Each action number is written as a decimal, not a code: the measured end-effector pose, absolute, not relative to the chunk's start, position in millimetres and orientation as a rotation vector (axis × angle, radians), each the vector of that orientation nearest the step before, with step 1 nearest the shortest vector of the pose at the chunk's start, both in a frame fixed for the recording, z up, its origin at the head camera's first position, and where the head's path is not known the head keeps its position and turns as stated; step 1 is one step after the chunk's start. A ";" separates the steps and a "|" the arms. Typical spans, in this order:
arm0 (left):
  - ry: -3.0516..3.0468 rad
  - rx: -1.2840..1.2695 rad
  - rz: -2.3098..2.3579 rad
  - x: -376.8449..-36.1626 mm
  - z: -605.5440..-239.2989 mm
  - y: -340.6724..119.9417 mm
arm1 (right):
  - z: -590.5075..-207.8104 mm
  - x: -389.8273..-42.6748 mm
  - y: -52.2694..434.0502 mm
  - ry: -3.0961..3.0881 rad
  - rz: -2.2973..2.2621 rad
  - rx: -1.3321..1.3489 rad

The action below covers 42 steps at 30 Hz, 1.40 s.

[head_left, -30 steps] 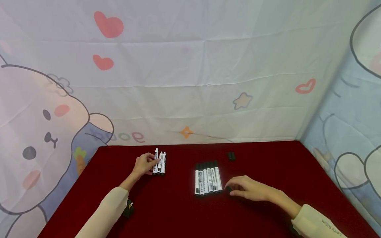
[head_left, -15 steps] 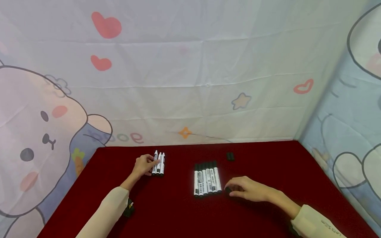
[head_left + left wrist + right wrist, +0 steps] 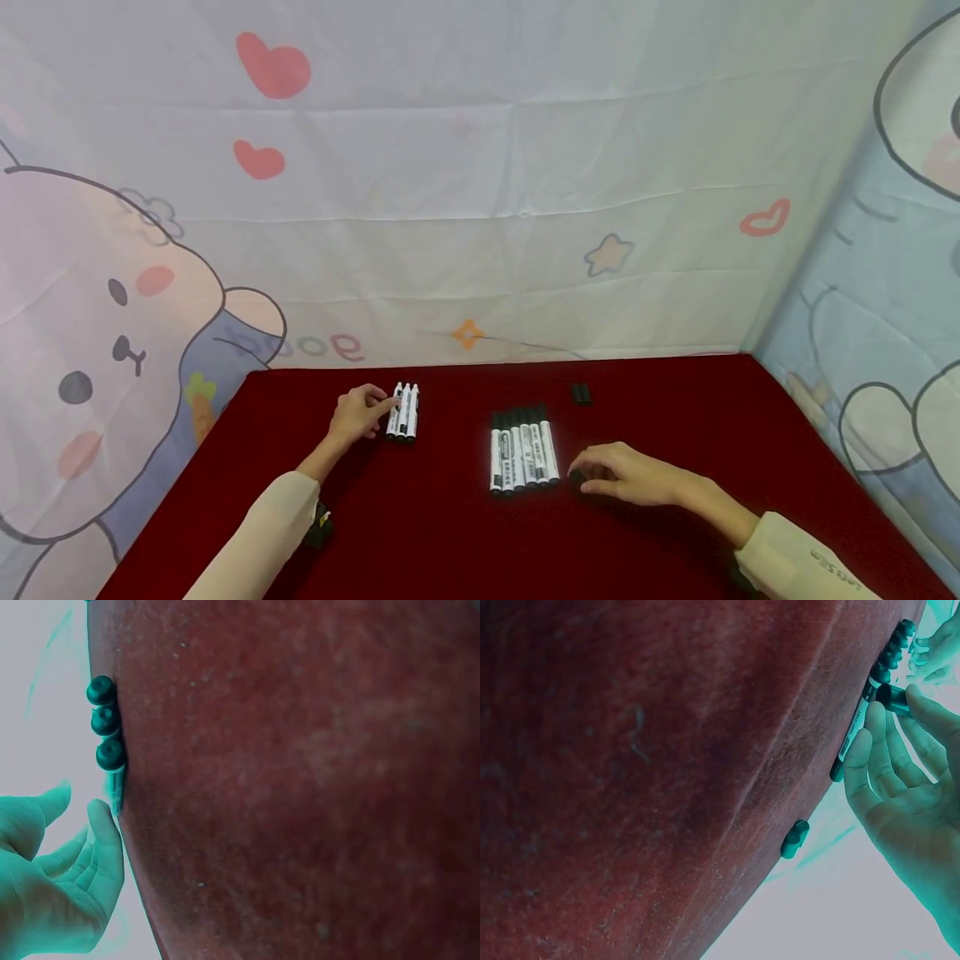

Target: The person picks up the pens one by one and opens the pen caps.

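Three uncapped white markers (image 3: 404,417) lie side by side at the back left, white tips pointing away. My left hand (image 3: 357,414) is just at their left side; in the left wrist view its thumb and fingers are apart with nothing between them, below the markers' black ends (image 3: 105,720). Whether a fingertip still touches the nearest marker is hard to tell. My right hand (image 3: 626,477) pinches a black marker cap (image 3: 894,700) between thumb and fingertips, right beside a row of several capped markers (image 3: 523,457).
Two loose black caps (image 3: 581,394) lie together at the back right of the dark red tablecloth (image 3: 450,550). A printed cloth backdrop (image 3: 420,167) rises behind the table and along its sides.
The leftmost uncapped marker has come down level with the other two. My left hand has let go and shifted slightly left; the right hand stays put with the cap.
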<state>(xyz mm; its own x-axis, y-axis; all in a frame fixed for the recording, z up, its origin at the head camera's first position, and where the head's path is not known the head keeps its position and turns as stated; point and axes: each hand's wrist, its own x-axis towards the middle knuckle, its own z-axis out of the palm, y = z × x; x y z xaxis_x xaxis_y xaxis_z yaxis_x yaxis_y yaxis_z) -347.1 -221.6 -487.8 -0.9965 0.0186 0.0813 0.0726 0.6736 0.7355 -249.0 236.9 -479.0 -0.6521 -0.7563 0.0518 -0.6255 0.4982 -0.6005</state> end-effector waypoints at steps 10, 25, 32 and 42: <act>-2.807 -0.234 -1.252 -336.8 -473.1 -207.9 | -480.0 -256.0 245.9 2.551 -0.863 -1.163; -2.829 -0.394 -1.441 -322.7 -468.3 -173.6 | -483.5 -258.7 259.0 2.534 -0.934 -1.076; -2.836 -0.486 -1.474 -314.0 -466.5 -155.4 | -485.8 -263.5 264.5 2.543 -0.989 -1.088; -2.885 -0.573 -1.526 -302.0 -467.0 -138.2 | -484.0 -270.7 270.7 2.635 -0.977 -1.041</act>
